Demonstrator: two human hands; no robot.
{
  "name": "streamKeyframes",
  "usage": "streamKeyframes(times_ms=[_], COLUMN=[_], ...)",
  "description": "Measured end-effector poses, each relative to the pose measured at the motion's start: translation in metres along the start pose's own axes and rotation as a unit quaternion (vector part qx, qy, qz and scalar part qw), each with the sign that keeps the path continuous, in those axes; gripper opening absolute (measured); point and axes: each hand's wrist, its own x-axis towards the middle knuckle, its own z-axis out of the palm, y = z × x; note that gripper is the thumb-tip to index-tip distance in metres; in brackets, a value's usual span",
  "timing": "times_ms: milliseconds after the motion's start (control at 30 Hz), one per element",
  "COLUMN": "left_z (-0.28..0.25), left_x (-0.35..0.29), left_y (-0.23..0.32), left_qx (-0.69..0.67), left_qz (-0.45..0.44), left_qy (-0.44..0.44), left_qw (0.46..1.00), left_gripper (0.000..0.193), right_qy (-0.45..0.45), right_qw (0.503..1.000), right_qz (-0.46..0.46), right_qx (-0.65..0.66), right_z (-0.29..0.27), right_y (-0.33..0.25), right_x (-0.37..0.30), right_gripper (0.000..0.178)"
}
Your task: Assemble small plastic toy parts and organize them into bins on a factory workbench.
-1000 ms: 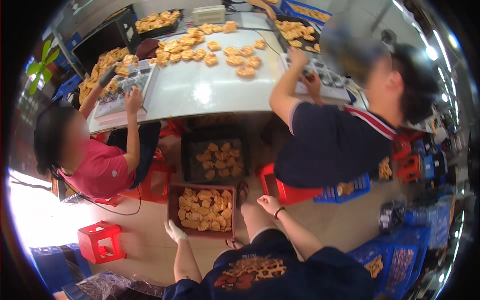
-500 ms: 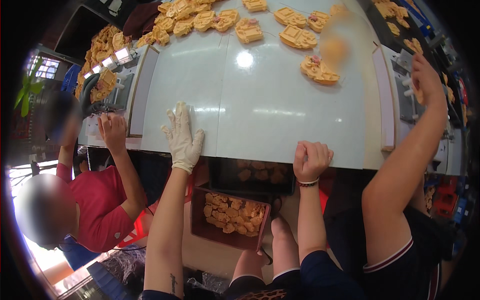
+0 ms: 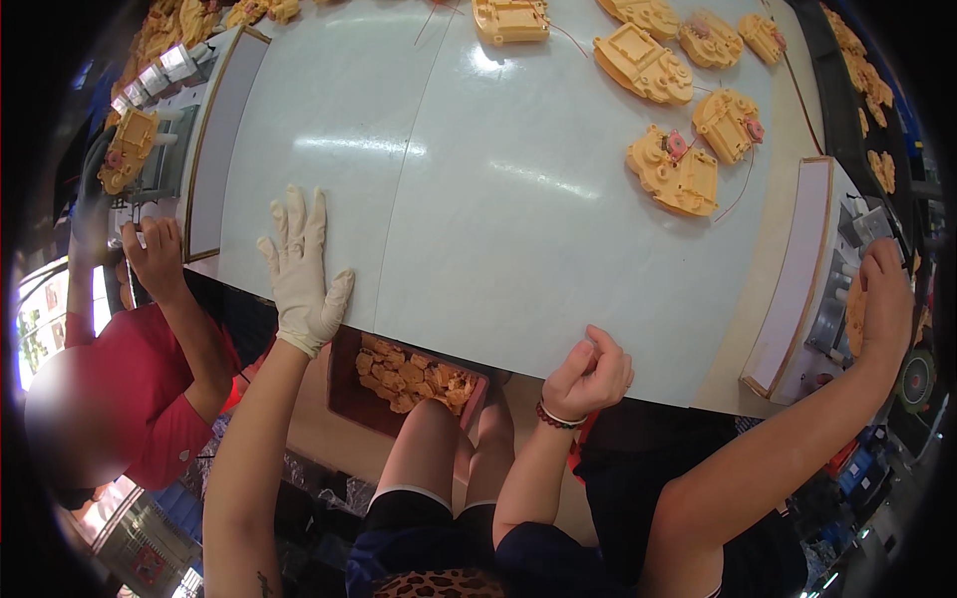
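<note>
My left hand, in a pale glove, lies on the white tabletop near its front edge, fingers spread and holding nothing. My right hand is bare, with a beaded bracelet at the wrist. It rests at the table's front edge with the fingers curled in, and no object shows in it. Beyond it at the right lie a yellow-orange plastic housing with a pink part and thin wire, and a second housing touching or close behind it. Neither hand touches them.
More yellow housings lie along the far side. A co-worker's hand works at a fixture at left; another's hand is at a fixture at right. Below the table edge stands a reddish bin of yellow parts.
The view has shifted, so the table and both hands sit differently in it. My left hand stays flat on the table; my right stays curled at the edge. The housings at right now show sharply.
</note>
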Motion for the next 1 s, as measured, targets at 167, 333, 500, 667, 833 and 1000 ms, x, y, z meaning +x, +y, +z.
streamKeyframes(times_ms=[167, 333, 500, 667, 833, 1000], left_z=[0.004, 0.004, 0.004, 0.002, 0.003, 0.003], left_x=[-0.002, 0.002, 0.001, 0.001, 0.000, 0.000], left_y=[-0.005, 0.001, -0.004, -0.002, -0.004, -0.003], left_qx=[0.006, 0.001, -0.003, -0.001, 0.002, 0.001], left_qz=[-0.006, 0.003, 0.002, 0.001, 0.002, 0.007], left_qy=[-0.009, -0.003, 0.004, 0.001, 0.001, 0.007], left_qw=[1.000, 1.000, 1.000, 1.000, 1.000, 1.000], left_gripper=[0.094, 0.094, 0.093, 0.093, 0.093, 0.093], right_qy=[0.001, -0.019, -0.012, -0.002, -0.005, 0.013], right_qw=[1.000, 1.000, 1.000, 1.000, 1.000, 1.000], right_qz=[0.002, 0.014, 0.007, 0.005, 0.009, -0.005], right_qx=[-0.010, -0.020, -0.015, -0.013, -0.005, 0.000], right_z=[0.002, -0.001, 0.002, 0.003, 0.004, 0.004], right_y=[-0.001, 0.003, 0.001, 0.002, 0.003, 0.001], right_x=[-0.003, 0.000, 0.000, 0.000, -0.002, -0.002], right_gripper=[0.019, 0.019, 0.018, 0.016, 0.016, 0.016])
